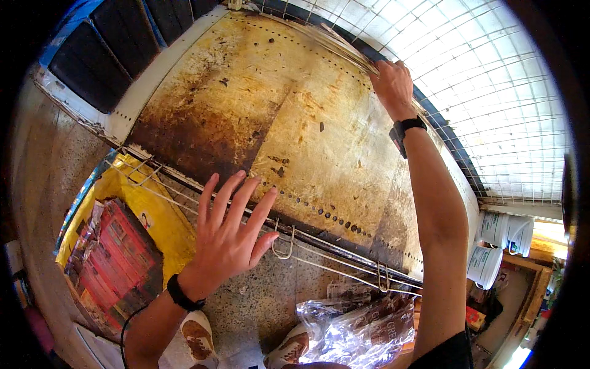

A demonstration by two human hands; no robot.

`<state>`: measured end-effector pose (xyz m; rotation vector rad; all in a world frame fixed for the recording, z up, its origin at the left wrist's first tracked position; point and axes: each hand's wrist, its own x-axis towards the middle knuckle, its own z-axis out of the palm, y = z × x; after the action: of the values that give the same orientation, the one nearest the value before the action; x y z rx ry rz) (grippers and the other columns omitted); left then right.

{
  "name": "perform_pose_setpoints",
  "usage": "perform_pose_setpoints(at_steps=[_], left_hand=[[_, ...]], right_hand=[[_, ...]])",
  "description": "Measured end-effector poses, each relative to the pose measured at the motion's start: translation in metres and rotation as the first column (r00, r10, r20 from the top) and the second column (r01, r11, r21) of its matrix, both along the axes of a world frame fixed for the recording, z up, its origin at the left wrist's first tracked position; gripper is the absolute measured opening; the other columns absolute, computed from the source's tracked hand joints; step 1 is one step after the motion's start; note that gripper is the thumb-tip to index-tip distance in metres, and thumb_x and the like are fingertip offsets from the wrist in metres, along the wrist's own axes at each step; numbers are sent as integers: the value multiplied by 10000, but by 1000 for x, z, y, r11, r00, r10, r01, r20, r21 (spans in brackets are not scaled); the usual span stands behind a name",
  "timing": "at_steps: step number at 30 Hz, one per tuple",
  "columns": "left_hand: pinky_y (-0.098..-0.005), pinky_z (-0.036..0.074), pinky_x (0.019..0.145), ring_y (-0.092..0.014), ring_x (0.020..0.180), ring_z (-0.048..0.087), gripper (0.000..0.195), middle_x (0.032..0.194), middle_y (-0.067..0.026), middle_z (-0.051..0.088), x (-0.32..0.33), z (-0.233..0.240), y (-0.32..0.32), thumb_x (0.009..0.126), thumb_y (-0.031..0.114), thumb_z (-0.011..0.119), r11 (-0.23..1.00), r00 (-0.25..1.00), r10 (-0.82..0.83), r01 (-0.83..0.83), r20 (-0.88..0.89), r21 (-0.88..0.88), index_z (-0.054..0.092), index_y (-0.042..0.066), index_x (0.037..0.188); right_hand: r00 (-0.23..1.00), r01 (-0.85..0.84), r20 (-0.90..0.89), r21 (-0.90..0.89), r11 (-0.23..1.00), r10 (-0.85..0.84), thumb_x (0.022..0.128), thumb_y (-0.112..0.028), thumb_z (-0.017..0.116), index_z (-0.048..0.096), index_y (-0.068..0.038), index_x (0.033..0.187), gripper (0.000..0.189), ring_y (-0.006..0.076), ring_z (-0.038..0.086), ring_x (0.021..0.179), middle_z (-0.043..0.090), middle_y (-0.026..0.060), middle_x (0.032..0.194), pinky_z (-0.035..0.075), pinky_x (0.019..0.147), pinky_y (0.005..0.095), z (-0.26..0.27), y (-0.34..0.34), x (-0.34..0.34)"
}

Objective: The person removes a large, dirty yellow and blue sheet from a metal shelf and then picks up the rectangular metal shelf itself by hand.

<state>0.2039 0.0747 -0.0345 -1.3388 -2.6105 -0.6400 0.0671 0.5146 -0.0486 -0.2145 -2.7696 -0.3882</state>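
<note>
Before me lies a shelf board (pixel 318 138) with a stained, yellowed surface, darkest at its left front, and rows of small holes. My left hand (pixel 230 230) hovers near its front edge, fingers spread and holding nothing. Along that edge runs a wire rail (pixel 332 266) with bent loops. At the far edge my right hand (pixel 394 87) is curled around the ends of thin pale strips (pixel 341 48); its fingertips are partly hidden. The strips lie along the back of the shelf, beside a white wire grid (pixel 461 83).
Black padded blocks (pixel 90 67) stand at the far left. Below the shelf are a yellow bag (pixel 177 230) with red packs (pixel 120 263), and shiny plastic packaging (pixel 359 327) near my shoes (pixel 199 334). White tubs (pixel 485 266) stand at the right.
</note>
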Motion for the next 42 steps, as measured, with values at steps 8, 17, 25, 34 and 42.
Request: perform_pose_setpoints(at_steps=[8,17,25,34,42], left_hand=[[-638,296,1135,-411,1334,454,519,1384,-192,539,1,1,0,1021,442,494,1000,1000,8,-8,4,5,602,68,1364],[-638,302,1127,-409,1325,462,517,1365,-192,547,0,0,0,1023,440,484,1000,1000,21,-21,10,8,595,72,1369],[-634,307,1126,-405,1320,468,511,1365,-195,544,1,-2,0,1022,433,487,1000,1000,18,-19,12,20,590,73,1370],[-640,299,1130,-414,1326,456,509,1368,-201,532,2,-3,-1,1016,409,497,999,1000,12,-13,25,46,576,63,1381],[-632,298,1139,-425,1323,454,502,1378,-209,515,3,3,-4,986,323,572,996,998,-9,4,59,85,535,52,1408]], right_hand=[[998,-52,38,20,998,52,851,-200,642,691,-40,879,169,343,628,1011,721,135,937,516,914,461,-2,5,-10],[992,-123,26,-48,991,125,903,-203,636,676,-48,894,160,344,625,986,723,129,931,509,915,461,-1,9,-9],[1000,-25,8,-125,992,26,936,-182,613,698,-88,970,131,347,639,982,709,158,948,524,880,455,9,19,-4],[1000,-20,-12,-177,984,18,931,-246,684,785,-153,1055,185,358,651,945,693,156,932,527,837,460,33,24,20],[997,-75,-10,-125,989,74,927,-235,681,792,-139,1026,176,348,657,915,692,148,886,534,808,456,47,11,28]])
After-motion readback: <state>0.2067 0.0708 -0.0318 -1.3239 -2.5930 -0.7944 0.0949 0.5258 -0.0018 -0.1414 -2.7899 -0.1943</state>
